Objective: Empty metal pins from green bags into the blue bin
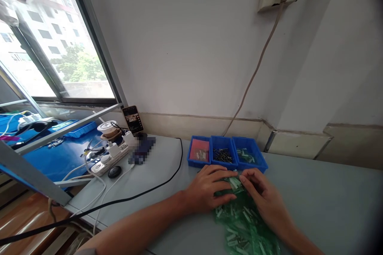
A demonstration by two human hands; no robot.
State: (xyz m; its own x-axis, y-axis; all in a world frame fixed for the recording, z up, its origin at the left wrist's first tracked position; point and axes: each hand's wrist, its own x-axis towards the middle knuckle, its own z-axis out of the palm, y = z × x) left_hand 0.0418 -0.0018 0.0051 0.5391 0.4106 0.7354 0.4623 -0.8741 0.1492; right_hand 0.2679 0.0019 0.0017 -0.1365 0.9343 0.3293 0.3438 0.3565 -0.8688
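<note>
A green plastic bag (pixel 248 231), see-through and full of small pale tube-like pieces, lies on the grey table in front of me. My left hand (pixel 206 189) rests palm down on the bag's upper left part, fingers stretched and spread across it. At the bag's top edge, my right hand (pixel 265 197) is closed in a pinch, thumb and forefinger together on the green plastic. Whether a small piece is also between those fingertips is hidden. Just beyond both hands stand three joined blue bins: the left bin (pixel 189 155), middle bin (pixel 221 140) and right bin (pixel 259 155).
The left bin holds a pink sheet with small pieces, the middle one dark metal pins, the right one pale pieces. A black cable (pixel 143 189) crosses the table. Leftward are a power strip (pixel 110 159), a black mouse (pixel 115 172), a phone (pixel 133 119) and a drink cup (pixel 107 127).
</note>
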